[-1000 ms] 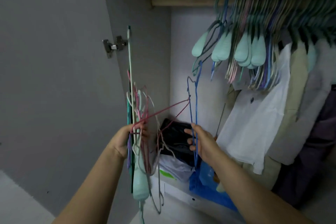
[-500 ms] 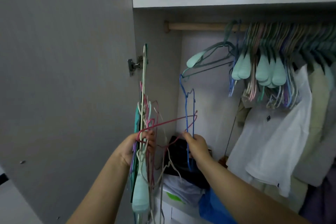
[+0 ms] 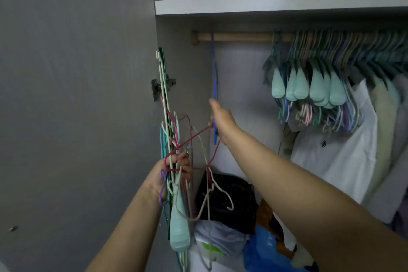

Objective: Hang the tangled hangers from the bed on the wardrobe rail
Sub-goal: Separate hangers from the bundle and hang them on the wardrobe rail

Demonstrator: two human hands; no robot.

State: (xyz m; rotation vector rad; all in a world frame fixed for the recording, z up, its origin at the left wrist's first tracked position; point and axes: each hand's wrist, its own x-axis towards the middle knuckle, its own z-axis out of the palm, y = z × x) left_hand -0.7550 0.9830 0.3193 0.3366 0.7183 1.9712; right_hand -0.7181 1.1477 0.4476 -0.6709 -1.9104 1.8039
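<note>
1. The left hand (image 3: 174, 172) is at lower centre-left, fingers (image 3: 184, 158) curled tight round the tangled hangers (image 3: 176, 183). The bundle's long axis is near vertical; it extends above and below the fist, close to the open wardrobe door (image 3: 77, 95).
2. The right hand (image 3: 220, 119) is raised, farther in and to the right of the bundle. It holds one blue hanger (image 3: 214, 86) at its lower part. The hand is seen from the back, so whether the fingers pinch or wrap the wire cannot be told.
3. Key relation: the blue hanger runs straight up from the right hand, and its hook reaches the wardrobe rail (image 3: 238, 37) at the bare left end. The right hand is the nearer one to the rail; the rail lies above and beyond it.
4. A red hanger (image 3: 194, 137) from the bundle reaches across to the right hand. It may be snagged on the blue one; contact is unclear.
5. Hard to make out: whether the hook is fully seated over the rail. Hangers already hung (image 3: 309, 86) crowd the rail's right part, cut off at the frame edge.
</note>
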